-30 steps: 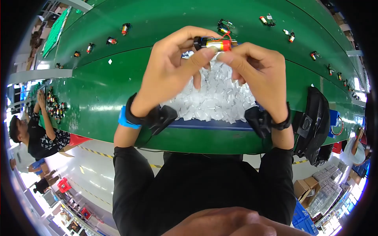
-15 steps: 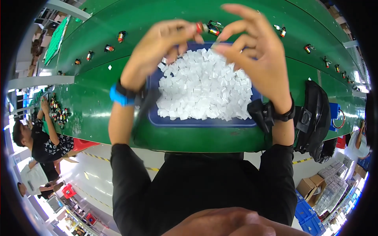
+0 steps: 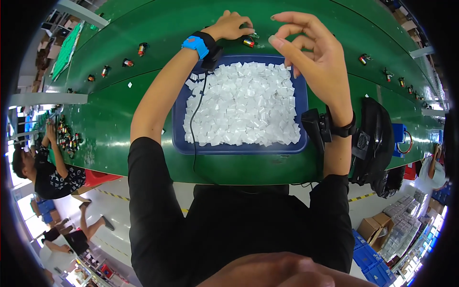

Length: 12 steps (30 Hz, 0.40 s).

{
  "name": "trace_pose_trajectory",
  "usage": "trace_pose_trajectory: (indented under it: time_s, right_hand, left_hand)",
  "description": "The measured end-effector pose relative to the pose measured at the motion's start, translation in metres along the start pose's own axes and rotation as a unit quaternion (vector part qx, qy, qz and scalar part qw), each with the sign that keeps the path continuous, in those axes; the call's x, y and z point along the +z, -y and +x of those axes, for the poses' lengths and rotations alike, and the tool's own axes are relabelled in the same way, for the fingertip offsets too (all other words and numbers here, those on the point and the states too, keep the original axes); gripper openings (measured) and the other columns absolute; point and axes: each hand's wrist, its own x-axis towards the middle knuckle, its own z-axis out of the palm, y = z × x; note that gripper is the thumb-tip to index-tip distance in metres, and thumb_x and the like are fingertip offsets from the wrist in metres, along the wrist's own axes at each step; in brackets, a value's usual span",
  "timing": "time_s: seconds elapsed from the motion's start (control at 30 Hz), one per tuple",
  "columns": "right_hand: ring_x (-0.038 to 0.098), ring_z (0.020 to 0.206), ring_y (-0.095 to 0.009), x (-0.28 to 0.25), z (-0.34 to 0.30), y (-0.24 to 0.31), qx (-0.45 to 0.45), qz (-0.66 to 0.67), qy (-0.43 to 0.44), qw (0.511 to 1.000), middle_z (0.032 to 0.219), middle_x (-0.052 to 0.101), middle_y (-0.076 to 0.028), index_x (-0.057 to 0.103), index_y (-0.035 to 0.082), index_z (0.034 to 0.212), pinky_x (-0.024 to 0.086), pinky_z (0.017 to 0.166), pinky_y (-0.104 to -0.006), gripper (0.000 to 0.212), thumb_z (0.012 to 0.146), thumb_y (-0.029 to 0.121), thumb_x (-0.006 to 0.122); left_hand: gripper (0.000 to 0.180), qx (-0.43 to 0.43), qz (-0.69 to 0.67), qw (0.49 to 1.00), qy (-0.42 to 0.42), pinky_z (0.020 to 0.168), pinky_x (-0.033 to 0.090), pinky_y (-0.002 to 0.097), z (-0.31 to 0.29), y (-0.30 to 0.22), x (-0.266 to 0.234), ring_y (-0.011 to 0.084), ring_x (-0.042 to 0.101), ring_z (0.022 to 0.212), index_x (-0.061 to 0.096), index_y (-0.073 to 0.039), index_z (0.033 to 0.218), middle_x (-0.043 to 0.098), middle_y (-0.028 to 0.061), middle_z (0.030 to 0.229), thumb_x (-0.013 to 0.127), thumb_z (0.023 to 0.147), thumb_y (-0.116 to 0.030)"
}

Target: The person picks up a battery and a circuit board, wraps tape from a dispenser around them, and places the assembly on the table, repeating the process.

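Observation:
My left hand point(image 3: 230, 26) reaches over the far rim of a blue tray point(image 3: 178, 129). Its thumb and forefinger are apart, and the other fingers are partly hidden; nothing shows in its grasp. Beside the fingertips lies a small red-and-yellow cylindrical component point(image 3: 248, 42) with thin wires. My right hand point(image 3: 313, 52) hangs above the tray's far right corner, thumb and forefinger spread, other fingers loosely bent, with nothing visible between them. Many small white square pieces point(image 3: 244, 105), glossy and like labels, heap up in the tray.
Similar components point(image 3: 142, 49) stand in a spaced row across the green table point(image 3: 110, 124). A black bag point(image 3: 375, 136) and a blue box point(image 3: 399, 138) sit to the right. A black cable point(image 3: 192, 119) crosses the tray. Another person point(image 3: 50, 174) works at far left.
My left hand has moved up and away from the right hand; the red item it held no longer shows in it. My right thumb and forefinger have spread farther apart. The view has shifted slightly.

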Motion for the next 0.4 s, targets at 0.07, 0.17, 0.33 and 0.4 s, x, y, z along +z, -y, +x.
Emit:
trace_pose_trajectory:
  time_s: [0.07, 0.17, 0.33, 0.4]
  right_hand:
    - [0.059, 0.07, -0.004, -0.001, 0.002, -0.001, 0.001, -0.015, 0.008, 1.0, 0.099, 0.066, -0.002, 0.064, 0.003, 0.123, 0.045, 0.054, -0.0172, 0.034, 0.091, 0.009, 0.073]
    - [0.059, 0.071, -0.004, 0.002, 0.006, -0.006, 0.009, -0.071, 0.003, 0.997, 0.097, 0.066, -0.001, 0.066, 0.006, 0.12, 0.046, 0.056, -0.0182, 0.031, 0.092, 0.013, 0.073]
    - [0.06, 0.071, -0.006, 0.0, 0.009, -0.027, -0.023, -0.174, 0.009, 0.984, 0.097, 0.067, -0.001, 0.068, 0.009, 0.118, 0.047, 0.058, -0.0206, 0.027, 0.093, 0.02, 0.072]
    - [0.064, 0.071, -0.015, 0.002, 0.008, -0.036, -0.051, -0.292, 0.019, 0.955, 0.1, 0.069, -0.003, 0.068, 0.01, 0.118, 0.051, 0.065, -0.0252, 0.03, 0.093, 0.026, 0.073]
  left_hand:
    - [0.042, 0.024, -0.064, 0.997, 0.025, 0.092, 0.044, 0.0418, -0.002, 0.002, -0.005, 0.0288, 0.062, 0.099, 0.067, -0.008, 0.117, 0.071, 0.0113, 0.103, 0.069, 0.092, -0.042]
    - [0.04, 0.011, -0.176, 0.984, 0.04, 0.087, 0.048, 0.0388, -0.013, 0.001, -0.017, 0.0261, 0.065, 0.095, 0.065, -0.007, 0.117, 0.072, 0.0105, 0.1, 0.074, 0.09, -0.034]
    - [0.037, -0.047, -0.345, 0.937, 0.006, 0.082, 0.054, 0.0295, -0.055, -0.052, -0.083, 0.0158, 0.068, 0.09, 0.06, -0.005, 0.123, 0.072, 0.0076, 0.098, 0.074, 0.09, -0.015]
    - [0.048, -0.014, -0.325, 0.946, -0.014, 0.09, 0.054, 0.0303, -0.072, -0.072, -0.105, 0.0157, 0.068, 0.095, 0.051, -0.005, 0.135, 0.073, 0.0074, 0.104, 0.073, 0.092, -0.013]
